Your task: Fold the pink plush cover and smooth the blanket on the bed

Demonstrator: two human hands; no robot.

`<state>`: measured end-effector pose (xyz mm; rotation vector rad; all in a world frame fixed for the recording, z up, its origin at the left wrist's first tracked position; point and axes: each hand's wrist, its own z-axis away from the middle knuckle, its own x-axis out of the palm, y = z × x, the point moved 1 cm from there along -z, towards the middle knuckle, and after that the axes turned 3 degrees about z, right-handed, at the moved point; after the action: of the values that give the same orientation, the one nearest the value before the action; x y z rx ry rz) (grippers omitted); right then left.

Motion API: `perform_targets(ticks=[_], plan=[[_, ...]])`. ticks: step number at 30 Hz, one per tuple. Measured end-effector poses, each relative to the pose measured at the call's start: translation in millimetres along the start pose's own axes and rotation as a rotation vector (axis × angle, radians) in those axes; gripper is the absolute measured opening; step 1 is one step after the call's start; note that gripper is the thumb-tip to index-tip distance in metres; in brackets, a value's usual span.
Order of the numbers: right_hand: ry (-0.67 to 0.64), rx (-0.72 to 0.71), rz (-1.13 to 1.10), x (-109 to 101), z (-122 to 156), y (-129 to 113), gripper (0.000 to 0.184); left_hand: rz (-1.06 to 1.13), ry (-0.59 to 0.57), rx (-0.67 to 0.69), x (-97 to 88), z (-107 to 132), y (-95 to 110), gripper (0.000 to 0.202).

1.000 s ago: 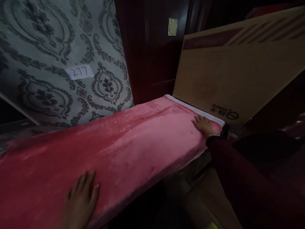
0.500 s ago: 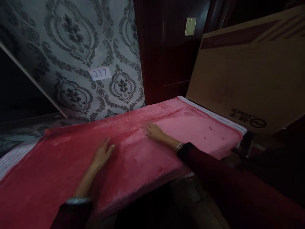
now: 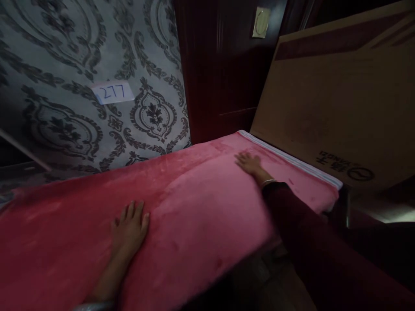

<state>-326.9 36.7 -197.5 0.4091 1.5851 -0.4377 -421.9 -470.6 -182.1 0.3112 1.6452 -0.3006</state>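
Note:
A plush red-pink cloth (image 3: 207, 207) lies spread over a long raised surface, with darker and lighter patches where the nap runs differently. My left hand (image 3: 129, 226) rests flat on its darker part, fingers spread. Farther right, my right hand (image 3: 248, 163) lies palm down with fingers stretched on the paler part, close to the far right end. Neither hand grips anything. At the right end a striped pale layer (image 3: 292, 157) shows from beneath the cloth.
A patterned grey wall (image 3: 106, 43) with a paper label (image 3: 113, 92) reading 277 stands behind. Beside it is a dark red wooden door (image 3: 223, 73) with a gold plate (image 3: 261, 22). A large cardboard box (image 3: 330, 103) leans at the right.
My right hand has swept right across the cloth, and the lighter patch has grown wider. My left hand stays on the cloth with its fingers more spread. The view has shifted right.

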Motion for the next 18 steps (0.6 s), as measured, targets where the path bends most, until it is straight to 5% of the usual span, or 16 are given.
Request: perform_targets(ticks=[4,6,9,13,18], plan=[[0.091,0.394,-0.033,16.5,21.4,106.3,0.064,-0.028,-0.01,-0.006,0.3,-2.7,1.4,0.062],[0.109,0.453,-0.042,19.9,34.1,126.2,0.065,-0.03,0.001,-0.014,1.4,-3.3,1.7,0.061],[0.103,0.545,-0.075,13.9,39.0,120.1,0.064,-0.026,0.013,-0.012,3.1,-2.9,2.4,0.061],[0.273,0.513,-0.124,-6.1,22.4,48.4,0.06,-0.007,0.042,-0.001,3.8,-0.9,2.5,0.059],[0.238,-0.364,-0.306,-11.8,20.0,-132.9,0.056,0.016,0.056,0.004,3.2,1.2,0.2,0.059]])
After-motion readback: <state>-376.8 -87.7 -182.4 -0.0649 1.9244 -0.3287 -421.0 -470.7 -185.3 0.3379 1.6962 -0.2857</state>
